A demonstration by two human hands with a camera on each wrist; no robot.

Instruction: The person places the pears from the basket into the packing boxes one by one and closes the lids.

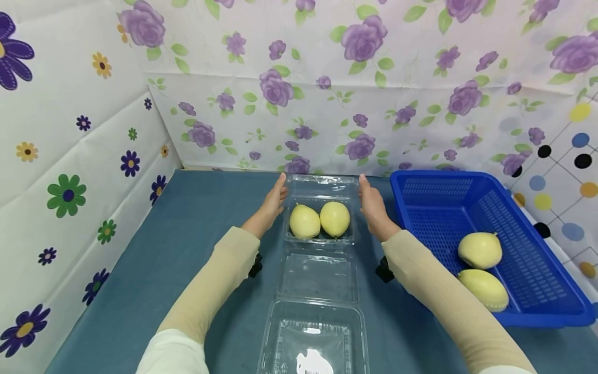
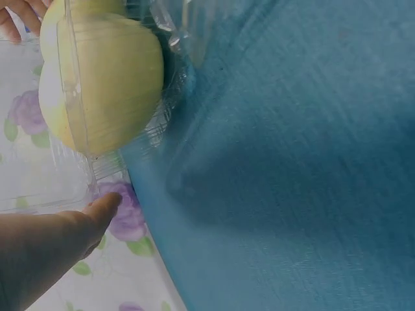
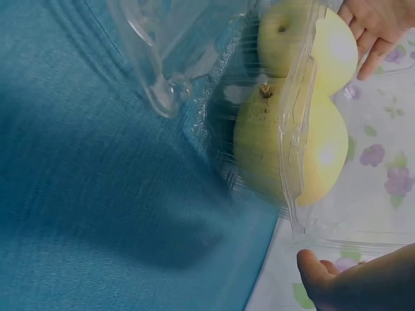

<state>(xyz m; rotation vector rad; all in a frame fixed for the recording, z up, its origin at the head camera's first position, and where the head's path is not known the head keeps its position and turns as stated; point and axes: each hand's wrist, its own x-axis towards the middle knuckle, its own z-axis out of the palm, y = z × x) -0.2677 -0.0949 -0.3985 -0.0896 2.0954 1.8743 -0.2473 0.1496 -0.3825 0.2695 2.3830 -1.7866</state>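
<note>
Two pale yellow pears [image 1: 304, 221] sit side by side in the far clear plastic clamshell box [image 1: 320, 241]. Its lid [image 1: 322, 185] is raised at the back, by the flowered wall. To the left of this box is my left hand [image 1: 270, 209], fingers extended and nothing in its grip. My right hand [image 1: 373, 209] mirrors it on the right side, also with straight fingers and holding nothing. In the right wrist view, the thumb of the right hand [image 3: 324, 272] is close to the box's corner. The left wrist view shows the pears [image 2: 107, 84] behind the clear box wall.
Nearer to me lies a second clear clamshell box [image 1: 314, 340], its lid [image 1: 319, 278] spread open toward the far box. On the right stands a blue plastic basket [image 1: 432, 223] with two pears [image 1: 480, 250] in it. A blue-green cloth [image 1: 187, 228] covers the table.
</note>
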